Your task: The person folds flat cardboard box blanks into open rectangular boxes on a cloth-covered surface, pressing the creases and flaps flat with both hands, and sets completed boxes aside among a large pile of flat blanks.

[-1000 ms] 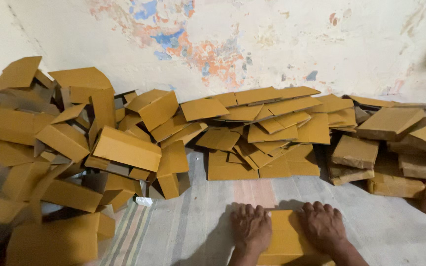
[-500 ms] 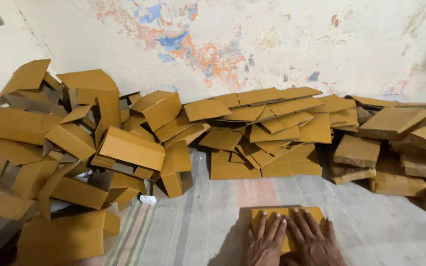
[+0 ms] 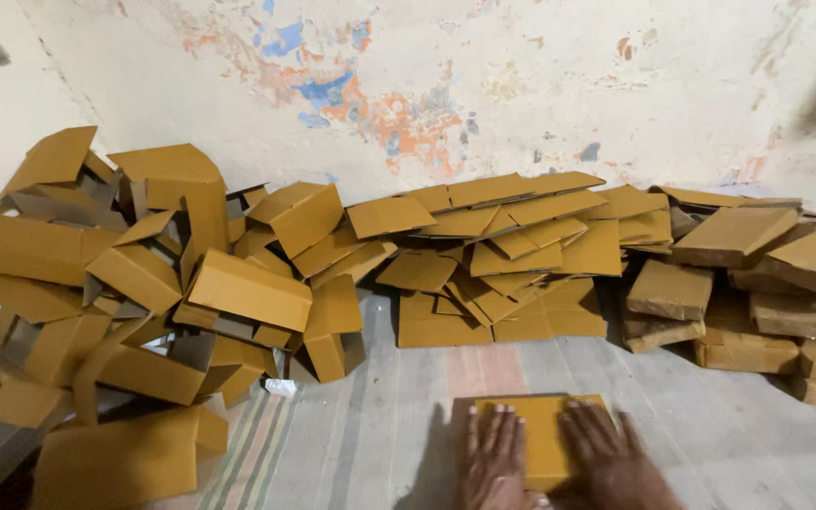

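Note:
A flat yellow-brown cardboard piece [image 3: 542, 430] lies on the striped mat at the bottom centre. My left hand [image 3: 491, 461] presses flat on its left part, fingers spread and pointing away from me. My right hand [image 3: 608, 455] lies flat on its right part in the same way. Neither hand grips anything; both rest palm down on the card.
A loose heap of folded cardboard boxes [image 3: 144, 302] fills the left side. Flat cardboard sheets [image 3: 502, 255] lean in a pile against the peeling wall [image 3: 484, 85]. Stacked bundles of cardboard [image 3: 757, 293] stand at the right. A small white scrap [image 3: 280, 386] lies on the mat [image 3: 370, 444].
My hands moved closer together and further forward on the cardboard piece, and the view shifted so the card sits higher in the frame.

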A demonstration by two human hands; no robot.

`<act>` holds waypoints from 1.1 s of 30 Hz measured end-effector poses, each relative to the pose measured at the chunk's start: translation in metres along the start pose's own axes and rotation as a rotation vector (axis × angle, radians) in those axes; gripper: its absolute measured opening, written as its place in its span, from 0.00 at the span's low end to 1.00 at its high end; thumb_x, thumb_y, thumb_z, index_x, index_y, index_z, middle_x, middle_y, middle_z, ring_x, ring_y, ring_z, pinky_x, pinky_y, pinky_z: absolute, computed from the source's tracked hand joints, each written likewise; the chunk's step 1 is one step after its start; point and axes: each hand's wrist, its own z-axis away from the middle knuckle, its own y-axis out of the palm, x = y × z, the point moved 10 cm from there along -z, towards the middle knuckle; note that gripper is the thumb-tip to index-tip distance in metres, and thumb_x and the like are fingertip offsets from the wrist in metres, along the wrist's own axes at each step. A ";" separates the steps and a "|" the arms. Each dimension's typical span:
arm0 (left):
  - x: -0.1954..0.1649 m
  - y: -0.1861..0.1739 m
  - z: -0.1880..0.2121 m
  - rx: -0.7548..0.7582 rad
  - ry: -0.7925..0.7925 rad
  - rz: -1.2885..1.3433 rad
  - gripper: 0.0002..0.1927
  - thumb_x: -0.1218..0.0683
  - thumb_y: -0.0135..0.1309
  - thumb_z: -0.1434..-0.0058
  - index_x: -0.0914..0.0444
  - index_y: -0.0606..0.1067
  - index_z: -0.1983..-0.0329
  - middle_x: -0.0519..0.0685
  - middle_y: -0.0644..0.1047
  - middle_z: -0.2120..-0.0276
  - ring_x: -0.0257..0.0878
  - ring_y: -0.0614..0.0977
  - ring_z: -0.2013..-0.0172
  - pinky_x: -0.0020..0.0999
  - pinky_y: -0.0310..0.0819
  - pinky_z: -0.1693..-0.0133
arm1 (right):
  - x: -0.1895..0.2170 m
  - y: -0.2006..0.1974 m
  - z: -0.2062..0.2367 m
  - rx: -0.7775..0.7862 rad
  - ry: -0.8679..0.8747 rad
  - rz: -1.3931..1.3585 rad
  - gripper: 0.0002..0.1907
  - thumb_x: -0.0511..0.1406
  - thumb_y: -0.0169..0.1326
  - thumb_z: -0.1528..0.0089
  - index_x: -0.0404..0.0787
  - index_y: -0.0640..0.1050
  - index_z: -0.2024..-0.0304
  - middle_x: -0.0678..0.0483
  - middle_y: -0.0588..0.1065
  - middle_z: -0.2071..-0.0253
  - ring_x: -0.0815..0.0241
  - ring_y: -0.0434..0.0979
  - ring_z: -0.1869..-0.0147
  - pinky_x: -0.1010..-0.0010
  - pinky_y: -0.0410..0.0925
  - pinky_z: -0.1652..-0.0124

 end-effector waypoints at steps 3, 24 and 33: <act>-0.030 -0.033 -0.006 -0.363 0.077 -0.280 0.51 0.36 0.63 0.45 0.64 0.59 0.26 0.57 0.58 0.26 0.51 0.53 0.22 0.64 0.31 0.23 | 0.023 -0.021 -0.019 -0.416 -0.053 0.075 0.42 0.52 0.36 0.30 0.38 0.40 0.23 0.45 0.35 0.20 0.48 0.30 0.16 0.44 0.32 0.26; -0.003 0.008 0.009 0.084 0.074 0.279 0.48 0.47 0.61 0.46 0.81 0.59 0.31 0.76 0.58 0.30 0.66 0.54 0.28 0.60 0.35 0.31 | -0.007 0.024 -0.018 -0.908 -0.139 -0.050 0.33 0.39 0.37 0.38 0.34 0.57 0.30 0.40 0.53 0.25 0.48 0.49 0.22 0.51 0.43 0.29; 0.021 0.005 -0.036 0.228 -0.241 0.316 0.29 0.48 0.47 0.26 0.77 0.64 0.34 0.71 0.63 0.30 0.63 0.60 0.28 0.58 0.40 0.26 | -0.011 -0.027 -0.038 -0.730 -0.129 -0.346 0.32 0.49 0.40 0.33 0.39 0.67 0.32 0.43 0.61 0.27 0.46 0.54 0.24 0.49 0.48 0.29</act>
